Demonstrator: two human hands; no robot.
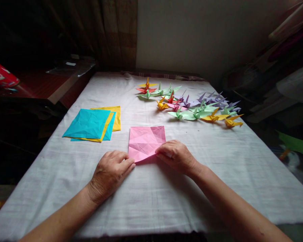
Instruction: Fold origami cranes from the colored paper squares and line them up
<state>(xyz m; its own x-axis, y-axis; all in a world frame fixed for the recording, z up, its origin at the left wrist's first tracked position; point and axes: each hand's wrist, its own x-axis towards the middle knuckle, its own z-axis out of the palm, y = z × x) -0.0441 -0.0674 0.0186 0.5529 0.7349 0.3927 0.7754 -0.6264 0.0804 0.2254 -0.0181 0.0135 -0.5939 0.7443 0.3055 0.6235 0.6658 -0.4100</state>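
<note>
A pink sheet of origami paper [145, 143], square and marked with creases, lies in the middle of the cloth. My left hand [113, 169] pinches its near left corner between thumb and fingers. At the near right corner, my right hand [175, 154] grips the paper, and that edge is lifted a little off the cloth. Left of the pink sheet rests a loose stack of blue and yellow paper squares [89, 124]. Folded paper cranes [197, 107] in green, purple, yellow, red and pink stand grouped at the back right.
A white cloth [229, 174] covers the table. Beyond its left side, a dark wooden surface [32, 89] carries a clear plastic bag [73, 65], and a red can-like object [2, 74] juts in. A green piece [293, 142] shows off the right edge.
</note>
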